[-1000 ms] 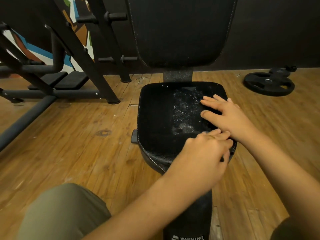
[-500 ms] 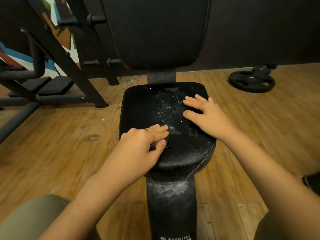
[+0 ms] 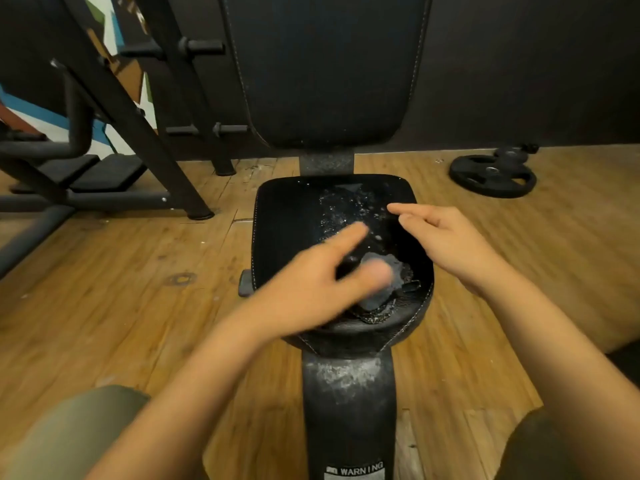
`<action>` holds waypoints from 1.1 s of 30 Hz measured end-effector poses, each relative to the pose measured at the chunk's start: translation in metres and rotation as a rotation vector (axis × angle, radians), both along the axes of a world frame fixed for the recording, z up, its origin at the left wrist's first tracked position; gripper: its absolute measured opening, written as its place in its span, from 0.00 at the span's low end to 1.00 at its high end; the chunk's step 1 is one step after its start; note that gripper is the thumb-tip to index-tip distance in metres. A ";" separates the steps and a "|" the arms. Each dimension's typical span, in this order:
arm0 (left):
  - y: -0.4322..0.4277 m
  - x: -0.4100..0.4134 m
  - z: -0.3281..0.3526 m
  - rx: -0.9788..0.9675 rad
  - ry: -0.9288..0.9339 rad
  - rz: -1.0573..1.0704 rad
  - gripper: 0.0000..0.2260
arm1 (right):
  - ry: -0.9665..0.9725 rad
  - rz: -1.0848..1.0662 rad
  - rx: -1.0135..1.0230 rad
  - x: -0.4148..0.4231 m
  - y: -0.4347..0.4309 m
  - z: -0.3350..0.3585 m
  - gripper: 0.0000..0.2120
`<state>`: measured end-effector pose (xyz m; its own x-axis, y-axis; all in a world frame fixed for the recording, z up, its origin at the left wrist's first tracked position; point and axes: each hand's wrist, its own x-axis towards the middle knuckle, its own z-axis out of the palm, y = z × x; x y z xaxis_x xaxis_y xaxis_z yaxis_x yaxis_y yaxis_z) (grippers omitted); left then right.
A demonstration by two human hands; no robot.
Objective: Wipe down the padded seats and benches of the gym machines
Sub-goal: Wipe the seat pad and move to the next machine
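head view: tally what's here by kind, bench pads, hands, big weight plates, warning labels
bench pads: 2, seat pad and backrest pad
hands: 2, left hand and right hand
large weight plate: 1
warning label: 1
total: 6

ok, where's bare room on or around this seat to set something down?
Free: the seat's left half, between its stitched left edge and the left hand; the floor between seat and machine frame; the floor between seat and weight plate. Crowded: the seat's right half, with the right hand over it and the torn patch in front.
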<state>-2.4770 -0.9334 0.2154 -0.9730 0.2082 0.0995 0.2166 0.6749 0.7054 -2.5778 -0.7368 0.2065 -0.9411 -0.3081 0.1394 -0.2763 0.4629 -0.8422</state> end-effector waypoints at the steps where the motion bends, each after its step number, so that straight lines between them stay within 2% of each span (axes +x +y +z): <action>1: -0.020 -0.002 -0.002 -0.008 0.022 0.102 0.33 | 0.008 -0.010 0.024 0.010 0.001 0.003 0.15; 4: -0.065 -0.012 -0.014 -0.251 0.037 0.269 0.27 | 0.065 -0.019 0.119 0.052 -0.002 0.009 0.18; 6: -0.071 -0.017 -0.022 -0.326 -0.005 0.270 0.26 | 0.129 -0.007 0.226 0.082 -0.013 0.009 0.22; 9: -0.064 -0.024 -0.022 -0.450 0.019 0.280 0.25 | 0.201 -0.035 0.490 0.105 -0.039 -0.001 0.31; 11: -0.057 -0.026 -0.019 -0.510 0.047 0.322 0.24 | 0.246 -0.090 0.583 0.106 -0.050 -0.010 0.31; 21: -0.053 -0.029 -0.022 -0.531 0.078 0.369 0.24 | 0.373 -0.100 0.493 0.085 -0.031 -0.017 0.17; 25: -0.056 -0.028 -0.028 -0.446 0.087 0.369 0.25 | 0.448 -0.089 0.445 0.062 -0.015 -0.017 0.12; 28: -0.060 -0.027 -0.030 -0.403 0.088 0.356 0.25 | 0.446 -0.071 0.477 0.071 -0.011 -0.015 0.16; 31: -0.058 -0.027 -0.028 -0.412 0.098 0.358 0.25 | 0.391 -0.018 0.578 0.077 -0.005 -0.011 0.26; 33: -0.056 -0.027 -0.027 -0.421 0.107 0.361 0.24 | 0.370 -0.031 0.590 0.071 -0.003 -0.012 0.28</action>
